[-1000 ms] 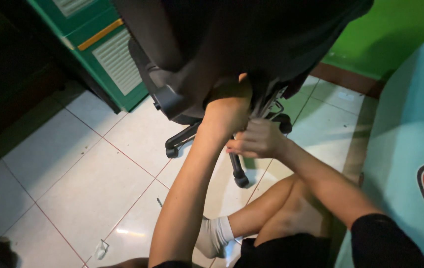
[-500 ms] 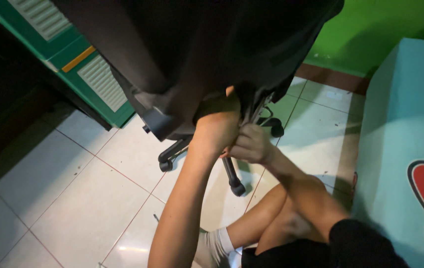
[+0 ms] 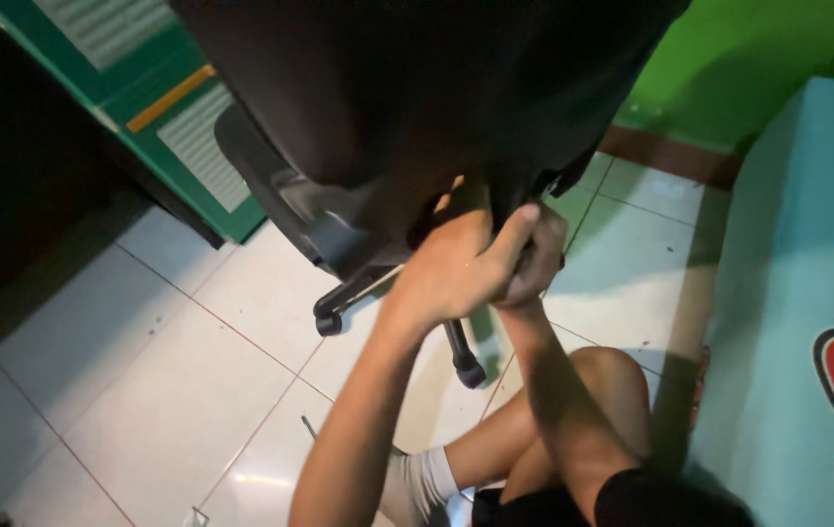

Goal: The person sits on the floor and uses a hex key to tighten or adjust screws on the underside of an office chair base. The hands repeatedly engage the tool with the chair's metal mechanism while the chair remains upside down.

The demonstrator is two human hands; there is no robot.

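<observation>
In the head view, a black office chair (image 3: 407, 107) fills the top of the frame from ten to two o'clock. Its seat is covered in dark, matt cloth, with a smooth moulded plastic shell beneath. Below it, thin black base spokes run down toward six o'clock, ending in small round casters (image 3: 469, 373) on the floor (image 3: 144, 390).

The left hand (image 3: 456, 268) reaches up under the seat's edge at the centre, its grip curled around the underside. The right hand (image 3: 539, 259) presses against it at three o'clock, fingers folded in; what they clasp I cannot tell.

The floor is glossy white tile with thin dark joints. A green cabinet (image 3: 173, 107) stands at ten o'clock.
</observation>
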